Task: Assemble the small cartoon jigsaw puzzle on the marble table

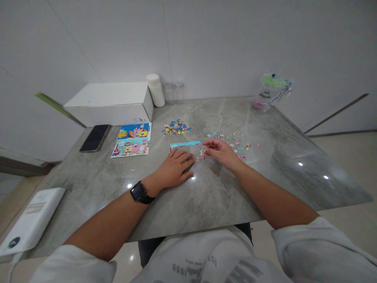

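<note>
On the grey marbled table lies a partly joined puzzle strip (185, 144) with a light blue top edge. My left hand (178, 167), with a black watch at the wrist, rests flat just below it, fingers spread over its lower left part. My right hand (219, 151) is at the strip's right end, thumb and fingertips together around something I cannot make out. Between the hands lie a few joined pieces (202, 153). Several loose pieces (247, 146) are scattered right of my right hand, and a pile of blue and yellow pieces (176, 127) sits behind the strip.
Two cartoon picture cards (131, 147) and a phone (94, 138) lie at the left. Behind them stand a white box (110, 104), a white bottle (156, 91) and two clear glasses (178, 93). A bagged cup (269, 94) is back right; a white device (32, 220) is front left.
</note>
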Demonstrator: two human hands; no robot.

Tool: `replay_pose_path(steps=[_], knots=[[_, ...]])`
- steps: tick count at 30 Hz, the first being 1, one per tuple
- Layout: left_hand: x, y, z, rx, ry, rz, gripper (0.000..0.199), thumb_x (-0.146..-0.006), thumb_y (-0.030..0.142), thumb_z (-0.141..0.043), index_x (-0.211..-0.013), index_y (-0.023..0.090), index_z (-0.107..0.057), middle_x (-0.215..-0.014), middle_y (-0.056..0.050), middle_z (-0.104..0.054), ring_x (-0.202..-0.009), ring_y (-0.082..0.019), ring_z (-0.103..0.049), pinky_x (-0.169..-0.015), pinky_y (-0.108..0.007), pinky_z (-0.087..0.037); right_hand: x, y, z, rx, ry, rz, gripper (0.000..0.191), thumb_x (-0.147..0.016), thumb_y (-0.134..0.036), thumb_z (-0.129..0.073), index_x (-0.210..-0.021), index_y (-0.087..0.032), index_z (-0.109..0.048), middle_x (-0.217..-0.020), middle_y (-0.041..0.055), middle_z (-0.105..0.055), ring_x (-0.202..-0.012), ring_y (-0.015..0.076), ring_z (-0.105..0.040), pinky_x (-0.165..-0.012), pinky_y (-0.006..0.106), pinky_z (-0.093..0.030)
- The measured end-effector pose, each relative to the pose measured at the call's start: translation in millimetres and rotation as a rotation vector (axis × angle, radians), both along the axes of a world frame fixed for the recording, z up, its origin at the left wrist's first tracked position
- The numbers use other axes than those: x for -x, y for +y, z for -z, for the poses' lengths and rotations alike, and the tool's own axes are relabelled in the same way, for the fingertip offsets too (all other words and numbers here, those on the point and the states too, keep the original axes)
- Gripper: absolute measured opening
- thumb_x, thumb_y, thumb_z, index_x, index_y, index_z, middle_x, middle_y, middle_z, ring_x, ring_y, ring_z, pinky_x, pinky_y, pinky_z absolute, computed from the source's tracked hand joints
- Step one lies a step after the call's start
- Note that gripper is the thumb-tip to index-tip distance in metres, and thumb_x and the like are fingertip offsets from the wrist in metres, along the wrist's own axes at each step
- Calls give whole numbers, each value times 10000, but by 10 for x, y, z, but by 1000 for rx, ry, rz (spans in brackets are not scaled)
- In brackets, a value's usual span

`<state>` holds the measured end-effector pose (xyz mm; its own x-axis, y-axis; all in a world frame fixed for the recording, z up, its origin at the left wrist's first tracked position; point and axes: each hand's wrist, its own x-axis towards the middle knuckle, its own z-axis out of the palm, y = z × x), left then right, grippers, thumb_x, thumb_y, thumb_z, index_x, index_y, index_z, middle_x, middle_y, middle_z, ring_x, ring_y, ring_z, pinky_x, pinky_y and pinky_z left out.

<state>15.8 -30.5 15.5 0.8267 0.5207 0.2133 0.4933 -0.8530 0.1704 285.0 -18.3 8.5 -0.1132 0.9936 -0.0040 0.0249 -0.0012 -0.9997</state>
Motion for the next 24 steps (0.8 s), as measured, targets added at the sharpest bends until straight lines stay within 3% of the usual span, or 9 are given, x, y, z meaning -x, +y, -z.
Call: replay_pose_path(steps=[8,24], knots=[[65,26,-28,-20,-21,-138,345,-1060,419,-572,-1304,235,-732,-1455,-111,-653,-1397,-329,-548,-1278,-625,-301,5,-13,-53,-1,-30,32,270,-715,-301,-756,-978,-242,-759,-836,-15,-698,-774,161,-673,-801,331,-577],[91,53,17,5,-45,-182,370,-1037,377,-589,-1370,248,-688,-1468,-108,-648,-1383,-318,-559,-1279,-618,-304,-11,3,-28,-26,-124,25,230,-735,-376,-735,-915,-235,-710,-807,-9,-701,-733,164,-623,-674,290,-493]])
